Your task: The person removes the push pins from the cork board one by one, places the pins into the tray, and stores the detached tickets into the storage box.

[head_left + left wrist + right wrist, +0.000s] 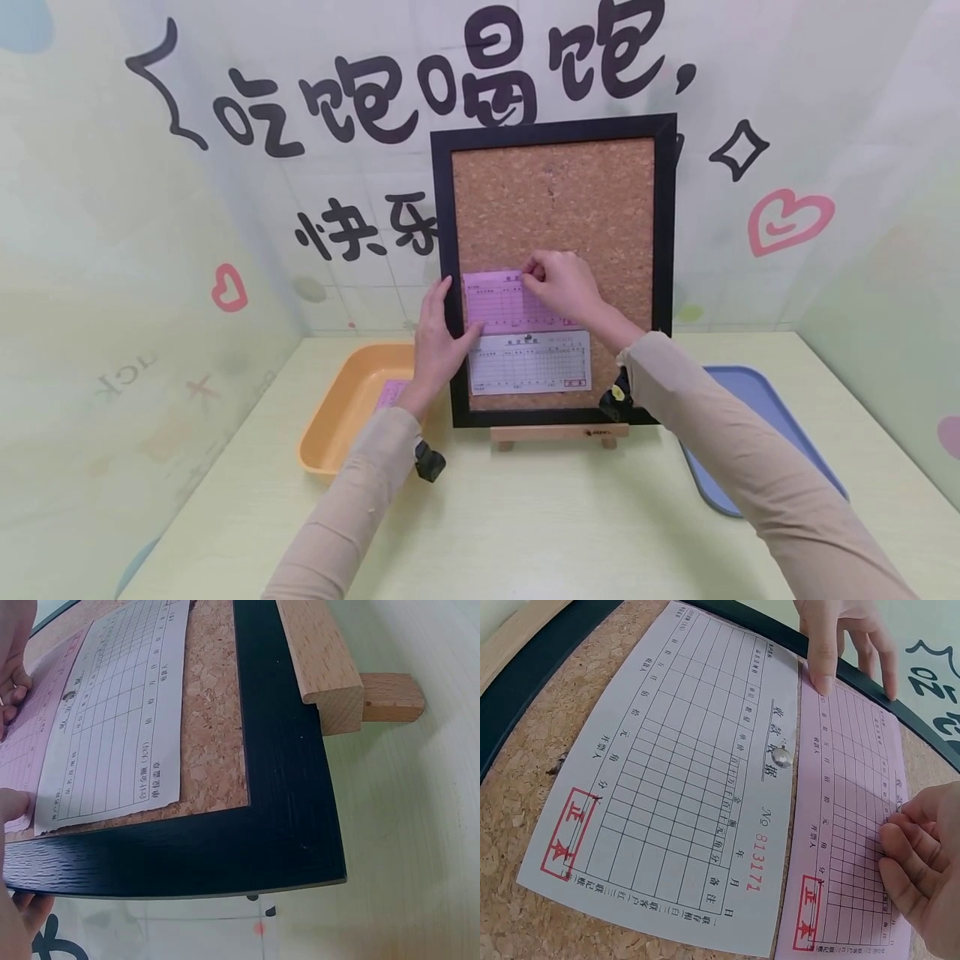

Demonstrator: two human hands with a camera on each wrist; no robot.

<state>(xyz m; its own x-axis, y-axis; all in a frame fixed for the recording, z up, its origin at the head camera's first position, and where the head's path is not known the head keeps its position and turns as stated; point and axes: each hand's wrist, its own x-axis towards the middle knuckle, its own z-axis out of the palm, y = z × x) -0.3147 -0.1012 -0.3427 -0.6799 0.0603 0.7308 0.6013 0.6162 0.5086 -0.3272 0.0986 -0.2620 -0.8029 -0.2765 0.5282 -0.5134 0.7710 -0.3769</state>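
Observation:
A black-framed cork board [555, 208] stands upright. Low on it hangs a white receipt slip [528, 371], with a clear push pin [781, 757] near its top edge. Directly above lies a pink receipt slip [491, 304], flat against the cork. My left hand [438, 337] grips the board's left edge, thumb pressing the pink slip's lower left corner and fingers reaching past the frame. At the pink slip's top middle, my right hand [566, 283] has thumb and fingertips pinched together; whatever small thing they hold is hidden by them.
A wooden easel [558, 432] supports the board on the pale table [517, 517]. To the left sits an orange tray [330, 425] with another pink slip [390, 393] in it. A blue tray [708, 475] lies at the right, partly behind the right sleeve.

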